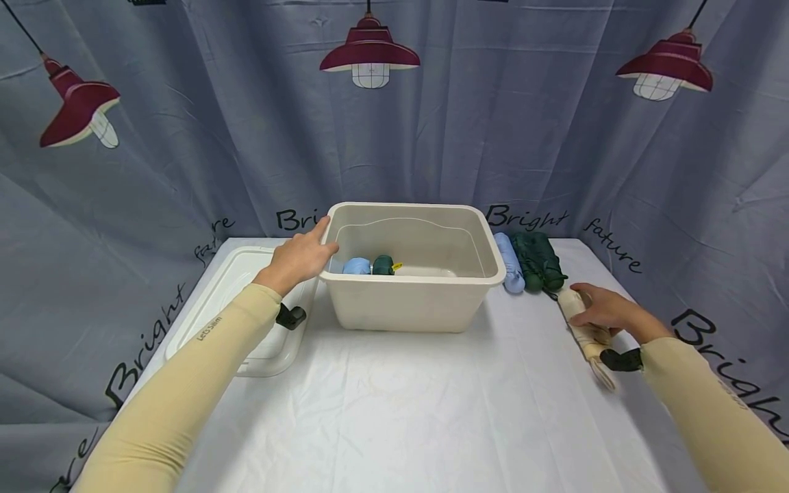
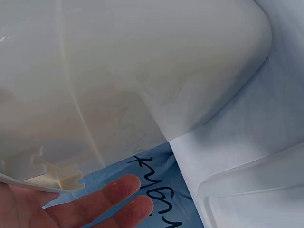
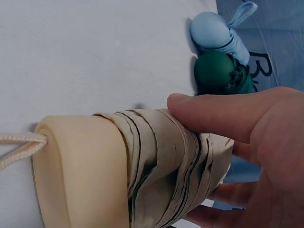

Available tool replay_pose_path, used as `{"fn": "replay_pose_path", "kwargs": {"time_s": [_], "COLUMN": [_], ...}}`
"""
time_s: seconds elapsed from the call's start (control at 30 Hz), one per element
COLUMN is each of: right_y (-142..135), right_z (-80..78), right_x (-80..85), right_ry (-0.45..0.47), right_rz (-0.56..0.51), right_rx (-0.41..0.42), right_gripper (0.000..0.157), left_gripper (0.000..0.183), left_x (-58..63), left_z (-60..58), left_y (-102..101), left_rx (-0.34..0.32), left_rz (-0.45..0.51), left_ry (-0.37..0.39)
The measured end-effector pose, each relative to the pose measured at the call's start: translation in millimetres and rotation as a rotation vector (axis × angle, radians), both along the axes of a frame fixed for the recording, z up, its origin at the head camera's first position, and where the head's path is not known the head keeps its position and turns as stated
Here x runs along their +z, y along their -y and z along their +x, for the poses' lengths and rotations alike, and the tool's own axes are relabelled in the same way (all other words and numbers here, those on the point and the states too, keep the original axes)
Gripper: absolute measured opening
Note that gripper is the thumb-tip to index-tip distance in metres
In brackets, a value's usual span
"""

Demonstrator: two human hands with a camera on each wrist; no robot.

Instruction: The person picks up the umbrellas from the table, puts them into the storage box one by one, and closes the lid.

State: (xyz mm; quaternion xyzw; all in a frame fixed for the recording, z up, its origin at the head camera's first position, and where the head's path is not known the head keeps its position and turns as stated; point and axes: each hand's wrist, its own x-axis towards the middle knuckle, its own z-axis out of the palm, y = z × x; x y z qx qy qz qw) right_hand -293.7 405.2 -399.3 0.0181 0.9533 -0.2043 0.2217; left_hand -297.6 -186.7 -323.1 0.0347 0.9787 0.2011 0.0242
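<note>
A cream plastic bin stands on the table. My left hand rests over its left rim, the thumb inside and the other fingers loosely extended outside, as the left wrist view shows. Inside the bin lie a light blue umbrella and a dark green umbrella, both folded. At the table's right side my right hand grips a folded beige umbrella, thumb on top and fingers round the far side. Its smooth handle with a cord loop points toward the near edge.
Right of the bin lie another light blue umbrella and dark green umbrellas, side by side. A white lid lies flat to the left, under my left forearm. A grey-blue curtain hangs behind the white-covered table.
</note>
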Motion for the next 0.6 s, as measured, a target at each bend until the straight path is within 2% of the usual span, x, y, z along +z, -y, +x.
{"fn": "replay_pose_path", "kwargs": {"time_s": [0.4, 0.6], "right_y": [3.6, 3.5], "right_z": [1.7, 0.3], "right_x": [-2.7, -0.7], "right_ry": [-0.070, -0.074], "right_rz": [0.031, 0.023], "right_rx": [0.007, 0.001], "right_gripper": [0.100, 0.097], "left_gripper": [0.074, 0.074], "left_x": [-1.5, -0.1], "left_z": [2.1, 0.7], "left_y": [-0.6, -0.2], "left_rx": [-0.009, -0.008], "left_rz": [-0.009, -0.006], "left_ry": [-0.003, 0.000]}}
